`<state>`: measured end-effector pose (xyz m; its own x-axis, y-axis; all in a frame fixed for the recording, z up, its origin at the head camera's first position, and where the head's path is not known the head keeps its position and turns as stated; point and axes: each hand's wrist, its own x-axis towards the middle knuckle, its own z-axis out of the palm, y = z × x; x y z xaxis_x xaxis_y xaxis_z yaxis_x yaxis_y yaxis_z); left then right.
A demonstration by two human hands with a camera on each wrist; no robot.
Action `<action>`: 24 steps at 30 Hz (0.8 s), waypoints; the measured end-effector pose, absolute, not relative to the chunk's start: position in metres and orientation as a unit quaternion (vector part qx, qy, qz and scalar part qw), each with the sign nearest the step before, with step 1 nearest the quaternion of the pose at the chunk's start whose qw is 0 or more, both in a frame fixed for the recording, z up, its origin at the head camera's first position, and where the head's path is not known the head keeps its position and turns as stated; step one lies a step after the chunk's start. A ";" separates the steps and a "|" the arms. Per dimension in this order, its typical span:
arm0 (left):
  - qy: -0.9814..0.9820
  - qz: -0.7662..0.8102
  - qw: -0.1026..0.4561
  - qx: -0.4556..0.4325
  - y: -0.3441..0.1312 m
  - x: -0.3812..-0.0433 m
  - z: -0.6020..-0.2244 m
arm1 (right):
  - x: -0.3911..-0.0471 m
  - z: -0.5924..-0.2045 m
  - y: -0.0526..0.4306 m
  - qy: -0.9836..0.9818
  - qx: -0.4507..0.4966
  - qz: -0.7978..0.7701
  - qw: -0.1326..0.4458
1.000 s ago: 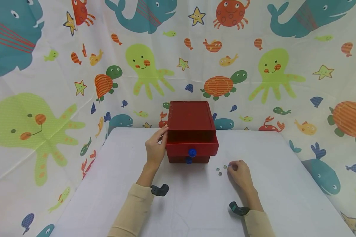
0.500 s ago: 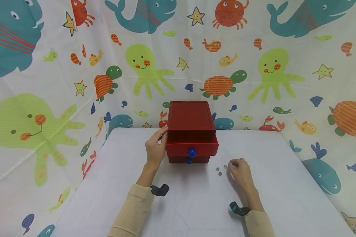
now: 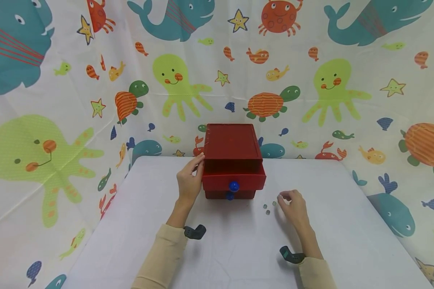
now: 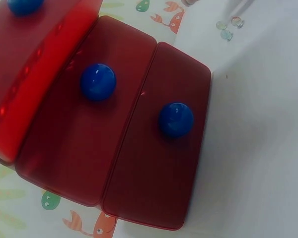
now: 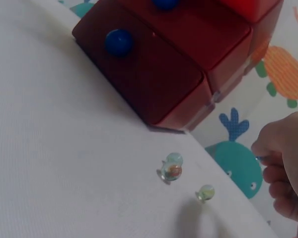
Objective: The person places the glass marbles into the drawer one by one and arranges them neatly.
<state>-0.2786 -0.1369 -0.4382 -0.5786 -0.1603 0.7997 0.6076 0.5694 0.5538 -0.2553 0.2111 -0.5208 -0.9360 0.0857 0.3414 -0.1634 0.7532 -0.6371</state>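
Observation:
A red drawer box [image 3: 233, 140] with blue round knobs stands at the back of the table; its top drawer [image 3: 217, 182] is pulled out. My left hand [image 3: 189, 180] touches the box's left side with fairly straight fingers. To the right of the box, my right hand [image 3: 293, 206] is raised a little above the table. Its thumb and finger pinch a small glassy marble [image 5: 260, 158], mostly hidden, with a bluish bit showing. Several clear glass marbles, including one with orange inside [image 5: 171, 171] and a yellowish one [image 5: 206, 192], lie on the table beside that hand.
The white table [image 3: 235, 245] runs back to a sea-animal cloth [image 3: 217, 96] that hangs behind and at both sides. The lower two drawers, with a middle knob [image 4: 98, 82] and a bottom knob [image 4: 176, 119], are pushed in.
My right hand has risen slightly from the table, keeping its pinch on the marble. The left hand, the box and the loose marbles have stayed put.

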 end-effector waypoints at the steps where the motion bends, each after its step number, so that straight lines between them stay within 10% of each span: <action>1: -0.772 -0.441 0.435 -0.145 -0.137 -0.279 -0.438 | -0.255 -0.520 0.211 -0.918 0.025 0.350 0.186; 24: -0.766 -0.442 0.441 -0.152 -0.137 -0.278 -0.436 | -0.250 -0.501 0.202 -0.912 0.027 0.350 0.212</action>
<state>-0.2782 -0.1367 -0.4363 -0.5653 -0.1563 0.8100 0.6228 0.5630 0.5433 -0.2501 0.2021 -0.5010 -0.9086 0.1000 0.4054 -0.1973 0.7530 -0.6277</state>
